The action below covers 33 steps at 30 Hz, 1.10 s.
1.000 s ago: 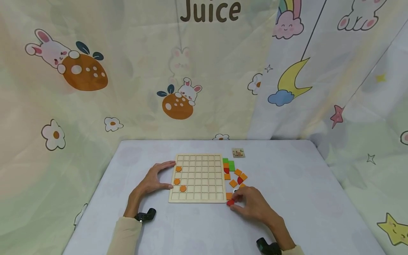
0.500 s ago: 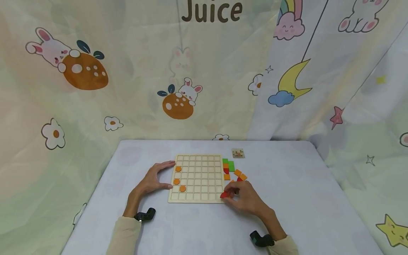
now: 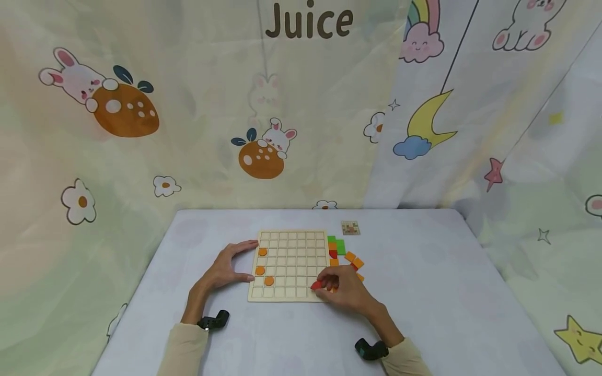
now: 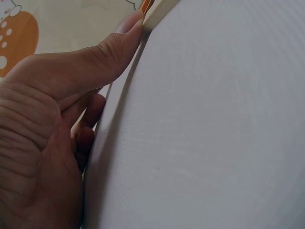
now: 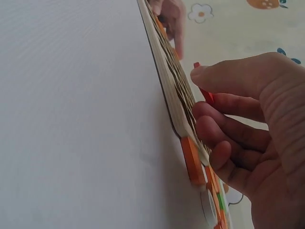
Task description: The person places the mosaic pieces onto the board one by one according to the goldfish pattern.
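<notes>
A pale wooden grid board lies on the table with three orange discs in its left columns. At its left edge, my left hand touches the side with thumb and fingertips spread apart. The left wrist view shows that thumb against the board's edge. Over the board's lower right part, my right hand pinches a small red tile with a curved side. In the right wrist view the red tile stands between thumb and fingers, above the board's surface, the other fingers curled.
Orange square tiles, green tiles and red tiles lie along the board's right side, some hidden behind my right hand. A small patterned card rests behind them. A white round piece shows in the right wrist view.
My right hand has carried the red tile leftward from beside the board's lower right corner to over the board. My left hand stays at the left edge.
</notes>
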Tool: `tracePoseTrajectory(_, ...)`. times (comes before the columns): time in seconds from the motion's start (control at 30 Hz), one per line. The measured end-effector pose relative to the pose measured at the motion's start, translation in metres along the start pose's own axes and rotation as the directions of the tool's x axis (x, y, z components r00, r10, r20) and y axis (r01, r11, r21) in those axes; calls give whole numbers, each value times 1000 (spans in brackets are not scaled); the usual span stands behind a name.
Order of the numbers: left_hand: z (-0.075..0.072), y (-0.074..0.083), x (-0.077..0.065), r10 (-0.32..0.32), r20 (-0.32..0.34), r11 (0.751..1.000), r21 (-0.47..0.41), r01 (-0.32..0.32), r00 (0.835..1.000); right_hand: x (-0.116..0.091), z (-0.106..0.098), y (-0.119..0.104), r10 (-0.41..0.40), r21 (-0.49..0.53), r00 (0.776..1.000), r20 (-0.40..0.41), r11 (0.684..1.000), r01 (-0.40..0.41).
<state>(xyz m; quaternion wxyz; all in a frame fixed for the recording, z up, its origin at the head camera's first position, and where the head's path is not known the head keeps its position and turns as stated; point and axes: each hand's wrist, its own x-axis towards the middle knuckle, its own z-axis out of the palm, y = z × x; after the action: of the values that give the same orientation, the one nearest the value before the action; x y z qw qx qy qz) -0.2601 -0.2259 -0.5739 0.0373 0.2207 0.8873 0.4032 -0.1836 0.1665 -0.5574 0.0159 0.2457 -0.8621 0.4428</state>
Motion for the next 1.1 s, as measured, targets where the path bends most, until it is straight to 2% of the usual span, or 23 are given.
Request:
tracePoseTrajectory(0.2,0,0,-1,10,0,1000,-8,-10,1000,15,11,-7,16,-32,1000,-14,999,-17)
tracePoseTrajectory(0.4,1,0,1,8,4,1000,-9,-8,1000,31,23,-12,43,-39,999,9,998,-43)
tracePoseTrajectory(0.6,1,2,1,3,7,1000,-8,-3,1000,44,32,-15,37,-43,999,25,998,-36)
tracePoseTrajectory(0.93,-1,0,2,20,4,1000,-4,-20,1000,60,43,-19,11,39,999,41,999,-12)
tracePoseTrajectory(1.1,-1,-2,1,11,8,1000,-7,-11,1000,65,51,-17,-1,46,998,55,999,-2)
